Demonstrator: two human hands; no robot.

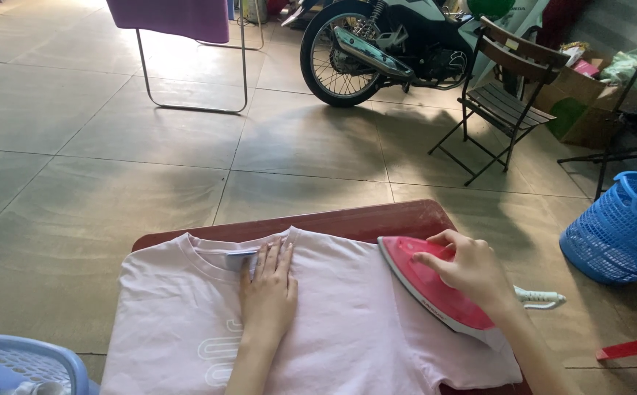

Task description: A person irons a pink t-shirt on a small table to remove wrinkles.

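Pale pink T-shirt [347,314]: soft, light, prone to creep; spread flat on the near red-brown board [377,218]. Pink steam iron [424,281]: likely heavy, hot-soled; take it by the handle. Your left hand [268,292]: open flat, pressing below the collar. Your right hand [464,267]: closed around the iron's handle, right of centre.

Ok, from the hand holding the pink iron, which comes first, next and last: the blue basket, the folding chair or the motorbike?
From the right hand on the pink iron:
1. Blue basket, on the floor to its right.
2. Folding chair, farther back on the right.
3. Motorbike, at the back, beyond the chair.
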